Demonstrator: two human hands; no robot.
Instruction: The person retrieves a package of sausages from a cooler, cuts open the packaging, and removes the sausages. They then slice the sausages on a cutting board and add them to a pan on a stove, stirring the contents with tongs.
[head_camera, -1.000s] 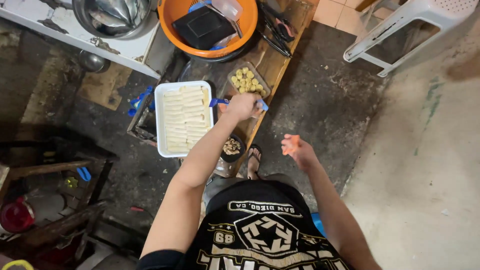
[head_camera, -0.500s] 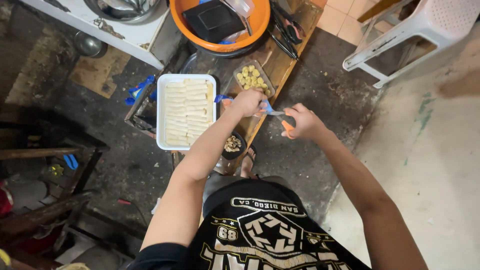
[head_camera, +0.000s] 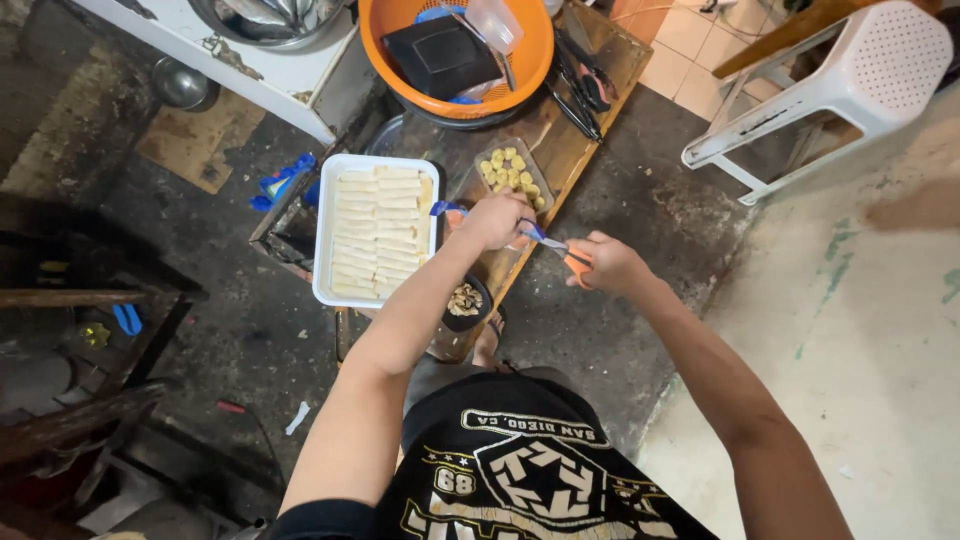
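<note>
My left hand (head_camera: 497, 220) is closed on a small packet with a blue edge (head_camera: 446, 209), held above the wooden board (head_camera: 560, 150). My right hand (head_camera: 606, 263) grips orange-handled scissors (head_camera: 567, 254); their blades point left and meet the packet at my left hand. Left of my left hand, a white rectangular tray (head_camera: 326, 235) holds rows of pale rolled wrappers. A clear tray of yellow pieces (head_camera: 511, 171) lies just beyond my left hand. A small dark bowl of brownish bits (head_camera: 465, 300) sits under my left forearm.
An orange basin (head_camera: 535, 50) with a black container stands at the board's far end, with dark tongs (head_camera: 580, 85) beside it. A white plastic stool (head_camera: 850, 75) is at the upper right. A white counter (head_camera: 290, 75) with metal bowls is at the upper left. Dark clutter fills the left.
My right hand has come in from the right with the scissors, and its blades now reach the packet in my left hand. The view has shifted slightly.
</note>
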